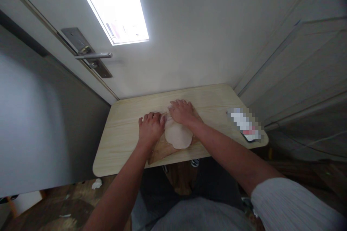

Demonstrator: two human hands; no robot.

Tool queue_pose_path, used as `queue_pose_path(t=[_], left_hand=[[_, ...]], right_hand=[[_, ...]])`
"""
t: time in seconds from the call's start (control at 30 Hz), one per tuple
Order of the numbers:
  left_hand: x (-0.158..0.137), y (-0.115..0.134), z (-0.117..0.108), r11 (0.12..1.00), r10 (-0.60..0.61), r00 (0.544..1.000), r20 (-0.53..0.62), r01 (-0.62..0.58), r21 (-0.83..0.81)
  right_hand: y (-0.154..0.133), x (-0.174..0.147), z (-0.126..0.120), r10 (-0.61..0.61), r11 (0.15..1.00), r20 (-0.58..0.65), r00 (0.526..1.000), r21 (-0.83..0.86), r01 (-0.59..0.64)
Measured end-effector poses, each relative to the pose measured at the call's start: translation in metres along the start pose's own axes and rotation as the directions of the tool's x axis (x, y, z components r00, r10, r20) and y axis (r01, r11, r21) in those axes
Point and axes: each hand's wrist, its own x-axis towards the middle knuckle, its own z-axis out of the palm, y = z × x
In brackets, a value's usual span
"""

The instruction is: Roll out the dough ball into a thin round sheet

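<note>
A flat, pale sheet of dough with a rounded near edge lies on a wooden board. At its far left edge is my left hand, palm down, fingers bent forward and thumb toward the dough. Across the far right part of the dough rests my right hand, its fingers bent over the far side. A narrow pale strip shows between the two hands; whether it is dough or a tool under them, I cannot tell. What lies beneath both palms is hidden.
The board lies on a light wood-grain table against a white door with a metal handle. A phone, partly blurred out, lies at the table's right end. A white scrap is on the floor at left.
</note>
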Motion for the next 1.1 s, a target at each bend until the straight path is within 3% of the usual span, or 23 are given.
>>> queue_pose_path(t=[0.6, 0.87, 1.0, 1.1], left_hand=[[0.037, -0.022, 0.012, 0.999, 0.001, 0.999, 0.047, 0.001, -0.047], [0.011, -0.006, 0.001, 0.999, 0.047, 0.999, -0.007, -0.047, 0.003], [-0.009, 0.009, -0.003, 1.000, -0.008, 0.998, -0.068, 0.010, 0.026], [-0.020, 0.017, -0.003, 0.997, -0.072, 0.996, -0.053, 0.071, -0.011]], right_hand=[[-0.004, 0.027, 0.007, 0.029, 0.999, 0.024, 0.999, 0.014, -0.029], [-0.001, 0.004, 0.004, 0.054, 0.998, 0.033, 0.998, 0.005, -0.055], [0.003, -0.020, -0.002, 0.038, 0.999, 0.004, 0.999, -0.002, -0.038], [0.007, -0.040, -0.008, 0.009, 1.000, 0.012, 1.000, -0.019, -0.008]])
